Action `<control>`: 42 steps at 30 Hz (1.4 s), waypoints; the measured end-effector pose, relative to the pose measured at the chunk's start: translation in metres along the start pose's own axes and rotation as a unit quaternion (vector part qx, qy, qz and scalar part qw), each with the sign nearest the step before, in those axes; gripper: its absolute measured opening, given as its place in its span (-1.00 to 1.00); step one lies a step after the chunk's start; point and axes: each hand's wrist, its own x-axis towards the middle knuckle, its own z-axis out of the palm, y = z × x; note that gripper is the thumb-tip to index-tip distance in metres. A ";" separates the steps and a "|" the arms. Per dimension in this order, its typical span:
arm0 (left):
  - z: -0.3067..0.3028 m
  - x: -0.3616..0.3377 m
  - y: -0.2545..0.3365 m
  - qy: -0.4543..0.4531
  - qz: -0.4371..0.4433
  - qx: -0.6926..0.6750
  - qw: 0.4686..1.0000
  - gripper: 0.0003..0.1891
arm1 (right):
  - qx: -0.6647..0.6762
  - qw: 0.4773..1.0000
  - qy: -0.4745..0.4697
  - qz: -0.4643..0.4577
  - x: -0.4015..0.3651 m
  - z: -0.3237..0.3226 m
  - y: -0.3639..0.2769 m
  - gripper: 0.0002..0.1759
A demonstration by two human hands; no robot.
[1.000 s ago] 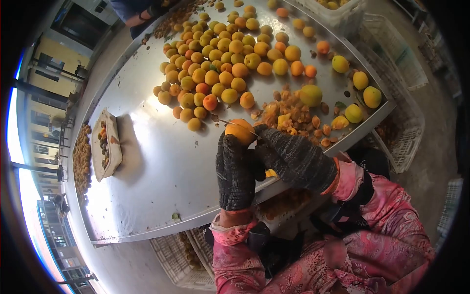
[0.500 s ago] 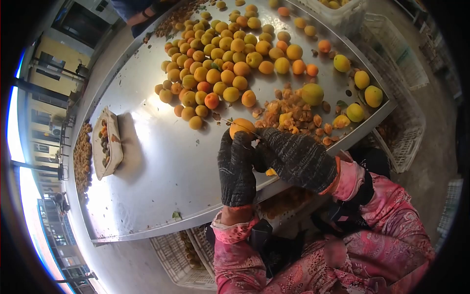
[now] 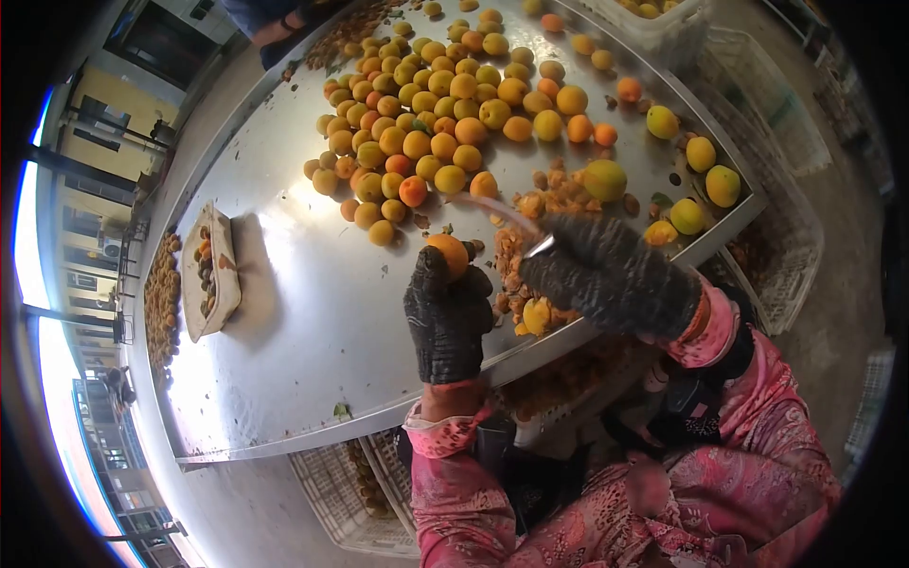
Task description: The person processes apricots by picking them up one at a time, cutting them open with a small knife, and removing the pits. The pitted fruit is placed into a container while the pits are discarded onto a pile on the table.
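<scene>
My left hand point(image 3: 443, 322), in a dark knitted glove, is closed around an orange-yellow apricot point(image 3: 448, 256) above the metal table point(image 3: 312, 350). In my gloved right hand point(image 3: 615, 279) is a knife point(image 3: 542, 246) whose thin blade is blurred and points up and left, apart from the apricot. Below and beside the right hand lies a heap of apricot pits and scraps point(image 3: 511, 260), partly covered by that hand. Pieces of yellow flesh point(image 3: 537, 316) sit near the table's front edge. A big pile of whole apricots point(image 3: 436, 104) spreads beyond both hands.
A shallow tray point(image 3: 223, 293) with small dark and orange pieces stands at left, beside a row of brown pits point(image 3: 161, 293). Several larger yellow-green fruits point(image 3: 722, 186) lie at the right corner. Plastic crates point(image 3: 795, 256) stand around the table. Another person's arm point(image 3: 275, 28) shows at the far edge.
My right hand has swung right with the knife, away from the apricot. My left hand, still holding the apricot, has shifted slightly left.
</scene>
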 end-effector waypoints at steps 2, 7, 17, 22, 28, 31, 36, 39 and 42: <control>-0.008 0.001 0.008 -0.102 -0.051 -0.015 0.993 -0.70 | 0.061 0.995 0.043 0.065 0.005 -0.009 -0.001 -0.60; 0.000 -0.010 -0.003 -0.130 0.468 0.283 0.827 -0.79 | 0.080 0.994 -0.008 -0.078 0.009 0.003 0.017 -0.39; 0.024 -0.036 -0.002 -0.092 -0.036 -0.196 0.976 -0.66 | -0.095 0.977 0.116 -0.154 0.002 0.036 0.030 -0.45; 0.040 -0.045 0.020 0.098 -0.194 -0.191 0.957 -0.49 | 0.042 0.996 0.072 -0.012 -0.007 0.040 0.022 -0.42; 0.019 -0.033 -0.001 -0.013 -0.154 -0.286 0.946 -0.42 | 0.373 0.902 0.104 0.190 -0.009 0.043 0.013 -0.63; -0.005 -0.018 -0.025 -0.015 -0.117 -0.389 0.914 -0.43 | 0.666 0.712 -0.068 0.210 -0.012 0.033 0.021 -0.88; -0.016 -0.027 -0.001 -0.113 -0.059 -0.334 0.934 -0.39 | 0.295 0.930 -0.186 0.113 -0.017 0.031 0.007 -0.84; -0.006 -0.032 0.012 0.083 -0.121 -0.392 0.908 -0.39 | 0.124 0.963 -0.223 0.088 -0.023 0.037 0.015 -0.59; -0.026 -0.022 -0.010 -0.010 -0.104 -0.370 0.923 -0.38 | -0.033 0.977 -0.209 0.015 -0.022 0.035 0.004 -0.62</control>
